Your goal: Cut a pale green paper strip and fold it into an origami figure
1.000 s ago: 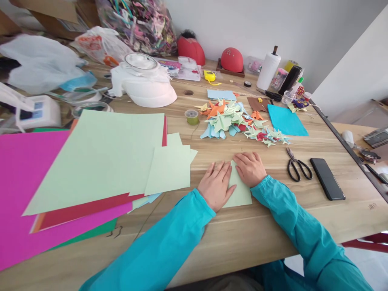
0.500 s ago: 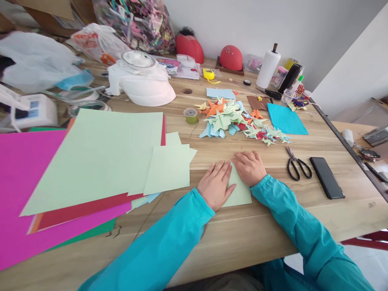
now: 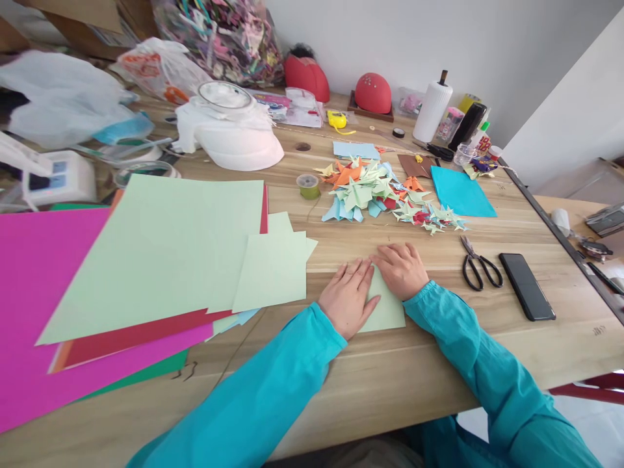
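A small pale green sheet of paper [image 3: 387, 309] lies on the wooden table in front of me, partly covered by both hands. My left hand [image 3: 347, 299] rests flat over its left side, fingers stretched out and the thumb apart. At the paper's upper end, my right hand [image 3: 402, 272] has its fingers bent and drawn together against the edge. The fingertips of both hands nearly meet there. What lies beneath the left palm is hidden.
Folded paper shapes [image 3: 363, 188] lie in a pile beyond my hands. Black-handled scissors [image 3: 480, 270] and a phone [image 3: 526, 286] are at right. Left are stacked large coloured sheets [image 3: 160, 253] and a smaller green sheet [image 3: 273, 270]. A thread spool [image 3: 308, 187] stands behind.
Both hands stay in nearly the same place on the green paper. The whole view has shifted very slightly.
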`<state>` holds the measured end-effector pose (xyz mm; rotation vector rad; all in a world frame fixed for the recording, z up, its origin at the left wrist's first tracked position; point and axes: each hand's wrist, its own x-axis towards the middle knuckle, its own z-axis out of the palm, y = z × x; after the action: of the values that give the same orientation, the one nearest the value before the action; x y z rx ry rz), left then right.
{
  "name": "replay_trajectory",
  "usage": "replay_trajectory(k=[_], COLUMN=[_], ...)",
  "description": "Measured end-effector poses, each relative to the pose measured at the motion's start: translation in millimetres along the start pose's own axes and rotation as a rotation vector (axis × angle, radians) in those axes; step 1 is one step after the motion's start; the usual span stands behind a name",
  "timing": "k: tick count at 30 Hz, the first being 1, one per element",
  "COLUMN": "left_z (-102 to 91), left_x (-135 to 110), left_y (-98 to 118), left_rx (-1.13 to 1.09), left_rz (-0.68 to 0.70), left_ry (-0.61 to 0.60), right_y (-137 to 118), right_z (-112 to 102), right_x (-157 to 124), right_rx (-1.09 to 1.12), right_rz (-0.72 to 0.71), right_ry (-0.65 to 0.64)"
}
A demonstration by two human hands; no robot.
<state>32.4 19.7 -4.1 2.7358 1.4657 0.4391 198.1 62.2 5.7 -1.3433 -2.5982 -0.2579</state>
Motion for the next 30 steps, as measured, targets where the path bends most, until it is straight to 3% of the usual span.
replay_trajectory(k=[13, 20, 26, 30], left_z=[-3.8, -4.7, -6.8, -17.0], left_x=[2.3, -12.1, -34.5, -22.6], left_y=[-3.4, -3.7, -7.2, -14.8], left_rx=[0.053, 0.094, 0.071, -0.028], left_rz=[0.051, 0.029, 0.039, 0.021], left_ry=[-0.007, -0.056, 0.02, 0.027], right_y=[-0.2, 2.6, 4.9, 6.0], right_z=[-0.1, 3.8, 7.8, 10.9], right_x=[1.0, 0.9, 0.6, 0.8], right_rx=[-0.042, -0.001, 0.024, 0.035], right_rz=[-0.01, 0.014, 0.031, 0.021], right_ry=[-0.014, -0.03, -0.016, 0.004])
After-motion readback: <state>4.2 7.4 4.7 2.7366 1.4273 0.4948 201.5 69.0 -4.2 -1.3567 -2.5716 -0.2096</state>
